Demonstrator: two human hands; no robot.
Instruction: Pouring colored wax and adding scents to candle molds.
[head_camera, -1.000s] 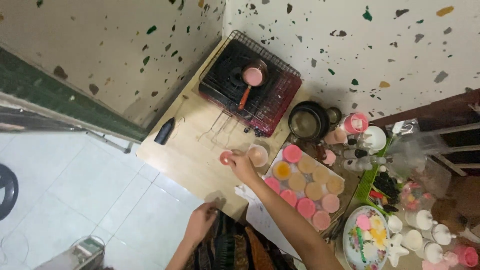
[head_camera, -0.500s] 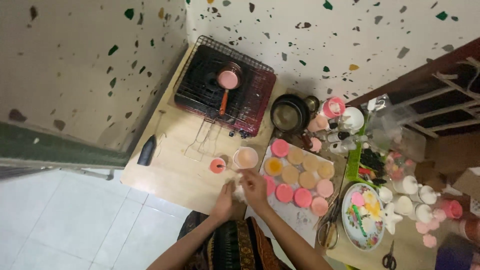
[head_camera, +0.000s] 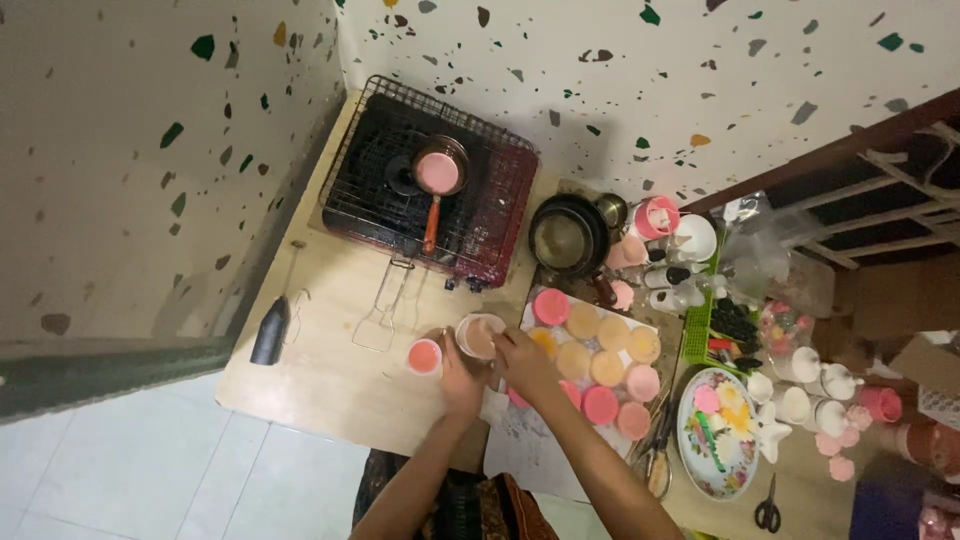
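Observation:
My left hand (head_camera: 458, 378) and my right hand (head_camera: 524, 362) are both at a small glass cup (head_camera: 479, 335) of beige-pink stuff on the low wooden table (head_camera: 330, 370); fingers of both hands wrap its sides. A small pink-filled cup (head_camera: 424, 355) stands just left of my left hand. Right of my right hand lies a white sheet (head_camera: 530, 450) with several round pink and yellow filled moulds (head_camera: 607, 365).
At the back a wire grill stove (head_camera: 470, 215) carries a small pan (head_camera: 439, 172) of pink liquid. A dark pot (head_camera: 566, 236), bottles, a green basket (head_camera: 696, 340), a flowered plate (head_camera: 718, 432), scissors (head_camera: 767, 510) and a black frother (head_camera: 270, 332) lie about.
The view has drawn nearer to the table. My two hands have moved up from below the cup and closed around it.

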